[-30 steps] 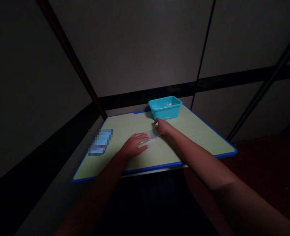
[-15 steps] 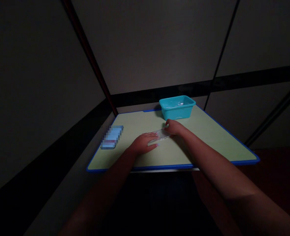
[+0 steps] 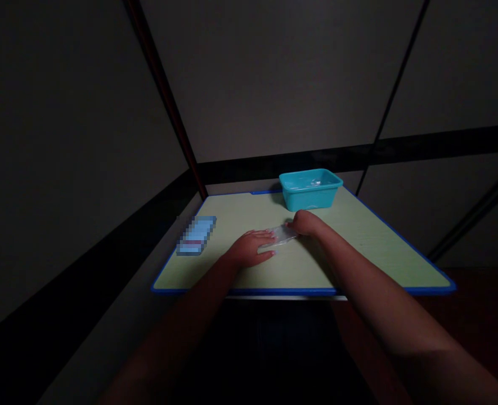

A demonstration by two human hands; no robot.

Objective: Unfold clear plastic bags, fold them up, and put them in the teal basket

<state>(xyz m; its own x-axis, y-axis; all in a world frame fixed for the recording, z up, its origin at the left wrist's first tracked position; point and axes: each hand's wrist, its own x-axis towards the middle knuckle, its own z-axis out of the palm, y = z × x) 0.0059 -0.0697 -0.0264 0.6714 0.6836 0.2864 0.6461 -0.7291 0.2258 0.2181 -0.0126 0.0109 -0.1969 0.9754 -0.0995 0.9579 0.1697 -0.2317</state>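
Note:
A small clear plastic bag lies flat on the pale green tabletop, between my two hands. My left hand rests palm down over the bag's left end, its fingers stretched out and its thumb apart on the near side. At the opposite end, my right hand is closed, pinching the bag's edge. The right fingertips are partly hidden behind the hand itself. I cannot make out whether anything is inside the bag.
Behind my right hand stands a turquoise plastic basin with some clear, shiny material in it. A blurred-out phone-like slab lies by the left edge. A blue rim borders the table, and walls rise behind and to the left.
My right hand has turned over slightly, its fingers now curled down more at the bag's right end. My left hand stays flat on the bag. The whole view has shifted a little.

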